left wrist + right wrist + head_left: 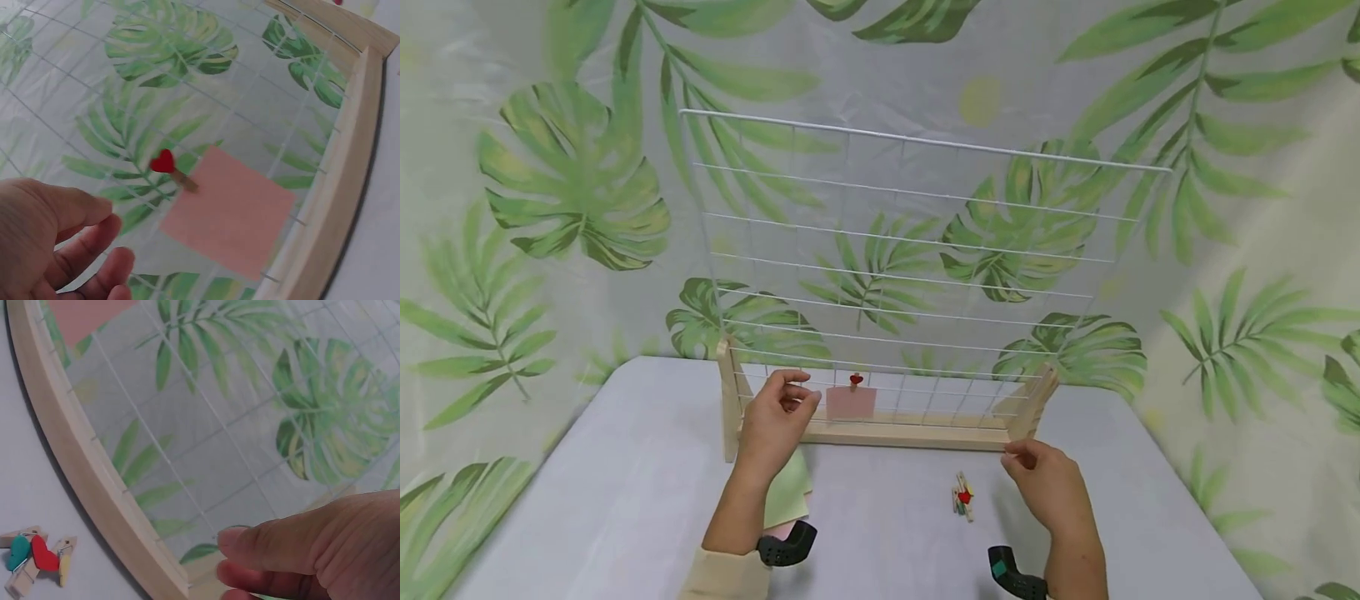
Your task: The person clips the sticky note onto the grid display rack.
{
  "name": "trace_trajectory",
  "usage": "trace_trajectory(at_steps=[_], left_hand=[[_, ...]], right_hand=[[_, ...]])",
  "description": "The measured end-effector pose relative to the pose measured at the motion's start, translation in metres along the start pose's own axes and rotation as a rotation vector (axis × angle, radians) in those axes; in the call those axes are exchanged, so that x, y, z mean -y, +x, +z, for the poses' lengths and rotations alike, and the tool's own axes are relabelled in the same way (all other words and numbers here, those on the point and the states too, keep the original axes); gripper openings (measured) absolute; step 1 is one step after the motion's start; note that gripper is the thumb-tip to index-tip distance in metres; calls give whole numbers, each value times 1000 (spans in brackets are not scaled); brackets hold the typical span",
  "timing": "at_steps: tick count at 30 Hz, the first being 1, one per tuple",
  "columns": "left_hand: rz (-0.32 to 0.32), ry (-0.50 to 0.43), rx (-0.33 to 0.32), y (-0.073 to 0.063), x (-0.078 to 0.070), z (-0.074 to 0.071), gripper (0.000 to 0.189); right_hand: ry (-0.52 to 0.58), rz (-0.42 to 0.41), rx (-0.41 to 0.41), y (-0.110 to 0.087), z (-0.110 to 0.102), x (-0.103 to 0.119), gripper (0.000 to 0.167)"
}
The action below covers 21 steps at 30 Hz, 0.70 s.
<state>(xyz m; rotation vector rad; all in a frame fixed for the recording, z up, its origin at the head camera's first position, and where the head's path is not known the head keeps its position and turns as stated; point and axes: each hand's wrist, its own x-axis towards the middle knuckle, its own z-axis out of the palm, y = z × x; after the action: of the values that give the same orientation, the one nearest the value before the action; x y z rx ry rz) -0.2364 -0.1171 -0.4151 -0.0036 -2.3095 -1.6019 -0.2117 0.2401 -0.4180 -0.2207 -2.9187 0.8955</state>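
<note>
A pink paper note hangs low on the white wire grid, under a small wooden clothespin with a red heart. Just left of the note is my left hand, its fingers loosely bent and apart from the paper; the left wrist view shows nothing between thumb and fingers. My right hand hovers by the right end of the wooden base, thumb near the bent fingers, holding nothing visible. Several heart clothespins lie in a small pile left of it, a red and a teal heart among them.
Green and pink paper sheets lie on the white table, partly hidden by my left forearm. Wooden uprights hold the grid at both ends. A leaf-patterned cloth hangs behind.
</note>
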Motion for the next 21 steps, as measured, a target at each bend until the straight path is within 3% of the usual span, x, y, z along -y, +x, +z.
trace_trajectory(at_steps=[5, 11, 15, 18, 21], left_hand=[[41, 19, 77, -9, -19, -16, 27], [19, 131, 208, -19, -32, -40, 28], [-14, 314, 322, -23, -26, -54, 24], [-96, 467, 430, -24, -15, -56, 22], [-188, 576, 542, -25, -4, -50, 32]], right_hand=[[12, 16, 55, 3, 7, -2, 28], [-11, 15, 111, 5, 12, -2, 28], [-25, 12, 115, 6, 13, -6, 29], [-29, -2, 120, 7, 14, -7, 28], [-30, 1, 147, 7, 17, -6, 29]])
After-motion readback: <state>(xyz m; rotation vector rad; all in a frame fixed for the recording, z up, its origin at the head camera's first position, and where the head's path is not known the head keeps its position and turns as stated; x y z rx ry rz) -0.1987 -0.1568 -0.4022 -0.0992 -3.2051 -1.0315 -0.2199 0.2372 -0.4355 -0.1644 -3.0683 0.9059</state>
